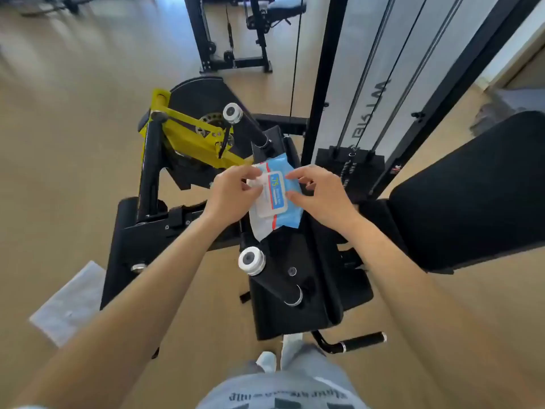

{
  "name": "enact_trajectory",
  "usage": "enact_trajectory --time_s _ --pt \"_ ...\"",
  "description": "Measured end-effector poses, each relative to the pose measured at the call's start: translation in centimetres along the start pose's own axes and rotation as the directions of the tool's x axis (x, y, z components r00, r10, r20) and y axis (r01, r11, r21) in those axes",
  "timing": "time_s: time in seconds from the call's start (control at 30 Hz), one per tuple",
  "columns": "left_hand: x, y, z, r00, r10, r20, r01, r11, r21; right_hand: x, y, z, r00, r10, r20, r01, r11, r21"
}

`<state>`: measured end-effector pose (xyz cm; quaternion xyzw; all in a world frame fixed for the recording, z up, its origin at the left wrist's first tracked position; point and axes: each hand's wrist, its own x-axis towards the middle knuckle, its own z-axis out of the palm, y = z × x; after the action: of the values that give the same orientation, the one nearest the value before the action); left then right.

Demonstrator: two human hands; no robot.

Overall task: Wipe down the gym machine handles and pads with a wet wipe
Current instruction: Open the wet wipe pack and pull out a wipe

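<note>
A blue and white pack of wet wipes (287,221) lies on the black seat pad (306,290) of the gym machine. My left hand (231,191) pinches a white wipe (256,182) at the pack's opening, beside the flipped-up lid (275,196). My right hand (320,191) holds the pack's right side, thumb on the lid's edge and fingers curled over the top. Two black handles with white end caps stand up: one (233,113) beyond the pack, one (251,260) in front of it. A large black back pad (472,196) lies to the right.
A yellow lever arm (188,134) and black cam wheel stand left of the seat. A black grip handle (364,339) sticks out low by my legs. The weight stack frame with cables (368,84) rises behind. A clear plastic sheet (70,302) lies on the floor at left.
</note>
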<state>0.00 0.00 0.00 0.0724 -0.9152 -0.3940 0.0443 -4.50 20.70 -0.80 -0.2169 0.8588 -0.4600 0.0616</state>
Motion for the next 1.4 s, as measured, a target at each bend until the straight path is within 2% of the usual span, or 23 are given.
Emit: enact_trajectory --time_s 0.1,0.23,0.43,0.6,0.8,0.97,1.07,1.17,1.27,1.33,1.4 --pt "-0.1 0.2 -0.3 0.997 -0.073 -0.026 0.074 0.996 0.057 0.8 0.9 0.7 0.997 -0.071 0.037 0.074 0.994 -0.075" --pt "-0.6 1.0 -0.9 0.984 -0.175 0.043 0.17 0.98 0.106 1.0 1.6 1.4 0.991 -0.129 0.026 0.131 0.985 -0.109" --pt "0.6 1.4 -1.8 0.924 -0.342 0.171 0.359 0.93 -0.081 1.1 1.8 1.3 0.991 -0.126 0.041 0.131 0.978 -0.164" --pt "0.7 1.8 -2.5 0.904 -0.358 0.234 0.415 0.867 -0.276 0.5 0.6 1.4 0.996 -0.085 0.036 0.091 0.972 -0.218" --pt "0.9 1.6 -3.5 0.918 -0.206 0.338 0.327 0.877 -0.352 -0.4 -1.9 0.9 0.999 0.047 0.027 -0.041 0.985 -0.17" --pt "0.8 0.4 -4.2 0.924 0.058 0.379 0.085 0.933 -0.35 -0.4 -3.2 1.7 0.989 0.12 -0.081 -0.132 0.978 -0.16" --pt "1.2 0.3 -4.2 0.902 0.219 0.373 -0.055 0.914 -0.401 -0.6 -3.3 1.6 0.987 0.152 -0.053 -0.157 0.979 -0.131" --pt "2.0 0.3 -3.6 0.885 0.28 0.371 -0.105 0.899 -0.426 -0.6 -3.2 1.2 0.982 0.176 -0.063 -0.179 0.983 -0.034" --pt "2.9 -0.5 -2.8 0.913 0.257 0.317 -0.178 0.95 -0.256 -0.6 -2.6 0.6 0.964 0.219 -0.148 -0.203 0.972 0.114" --pt "3.2 -1.1 -2.4 0.914 0.251 0.32 -0.226 0.968 -0.111 -0.8 -2.1 0.4 0.952 0.202 -0.228 -0.185 0.978 0.094" --pt "3.2 -1.1 -2.1 0.898 0.276 0.343 -0.296 0.955 0.007 -1.2 -1.3 0.6 0.945 0.146 -0.291 -0.156 0.988 -0.01"
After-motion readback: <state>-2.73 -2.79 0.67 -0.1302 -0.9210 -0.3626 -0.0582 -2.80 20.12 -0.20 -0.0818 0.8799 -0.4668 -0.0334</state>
